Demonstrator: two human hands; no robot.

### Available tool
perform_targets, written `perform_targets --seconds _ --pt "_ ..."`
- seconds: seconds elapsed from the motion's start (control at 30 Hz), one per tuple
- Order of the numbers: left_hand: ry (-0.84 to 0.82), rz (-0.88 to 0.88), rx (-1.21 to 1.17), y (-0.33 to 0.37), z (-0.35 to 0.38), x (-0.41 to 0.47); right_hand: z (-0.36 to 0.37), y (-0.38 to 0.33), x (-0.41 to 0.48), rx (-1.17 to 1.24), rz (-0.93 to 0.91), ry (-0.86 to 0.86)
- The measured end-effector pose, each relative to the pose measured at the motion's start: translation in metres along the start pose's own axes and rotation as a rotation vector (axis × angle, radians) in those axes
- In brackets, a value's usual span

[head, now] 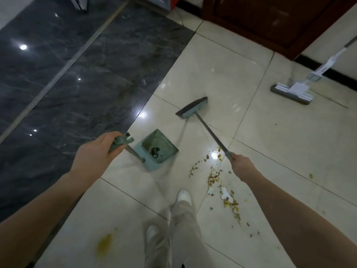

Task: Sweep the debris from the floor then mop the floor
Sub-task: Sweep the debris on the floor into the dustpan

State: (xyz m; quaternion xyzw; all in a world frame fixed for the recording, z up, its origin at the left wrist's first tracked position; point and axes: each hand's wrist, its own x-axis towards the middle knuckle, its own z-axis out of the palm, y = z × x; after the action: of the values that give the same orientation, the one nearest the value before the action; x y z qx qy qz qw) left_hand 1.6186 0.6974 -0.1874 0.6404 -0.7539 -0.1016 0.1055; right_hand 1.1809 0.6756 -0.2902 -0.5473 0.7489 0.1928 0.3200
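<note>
White paper label wrapped on the shaft of a grey flat-headed mop, print too small to read. Mop head flat on the glossy cream tile floor at upper right, shaft leaning up beside a dark brown wooden cabinet, well apart from both hands. Left of the tiles, a band of polished dark grey marble crossed by a thin metal strip, ceiling lights mirrored in it. Near bottom left, a yellow smear on the tile. Below centre, beige trousers and two white shoes, one foot forward just beside the litter.

Left hand wrapped round the top grip of a long-handled teal plastic dustpan, fingers curled tight. Pan standing on the tile near the marble edge, mouth turned away to the upper right, comb teeth along its near rim, a small dark lump and dusty marks inside.

Right hand closed round the shaft end of a teal broom with dark bristles. Broom head out ahead, beyond the dustpan, slightly blurred; unclear whether the bristles touch the tile.

Debris of brownish-yellow husks, seeds and crumbs with two scraps of white paper, strewn in a loose trail on the tiles from under the broom shaft down past the right of the forward shoe. Right of the dustpan, a few stray bits further right.
</note>
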Motion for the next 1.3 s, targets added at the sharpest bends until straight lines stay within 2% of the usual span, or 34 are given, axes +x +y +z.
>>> perform_targets --seconds 0.27,0.47,0.67,0.9,1.0,1.3 --pt "0.036 0.108 -0.026 -0.007 -0.009 -0.051 0.091 0.087 -0.160 0.089 0.157 -0.017" --pt "-0.051 0.098 -0.095 -0.004 -0.018 -0.100 0.158 0.139 -0.280 0.136 0.310 -0.074" --pt "-0.050 0.149 -0.112 -0.007 -0.027 -0.138 0.174 0.156 -0.353 0.117 0.377 -0.049" --pt "-0.053 0.182 -0.110 -0.010 -0.034 -0.166 0.144 0.123 -0.369 0.247 0.333 0.035" --pt "-0.094 0.182 -0.102 -0.002 -0.034 -0.176 0.135 0.105 -0.355 0.298 0.258 0.067" --pt "-0.128 0.145 -0.078 0.034 -0.036 -0.197 0.147 0.069 -0.267 -0.011 0.038 0.022"
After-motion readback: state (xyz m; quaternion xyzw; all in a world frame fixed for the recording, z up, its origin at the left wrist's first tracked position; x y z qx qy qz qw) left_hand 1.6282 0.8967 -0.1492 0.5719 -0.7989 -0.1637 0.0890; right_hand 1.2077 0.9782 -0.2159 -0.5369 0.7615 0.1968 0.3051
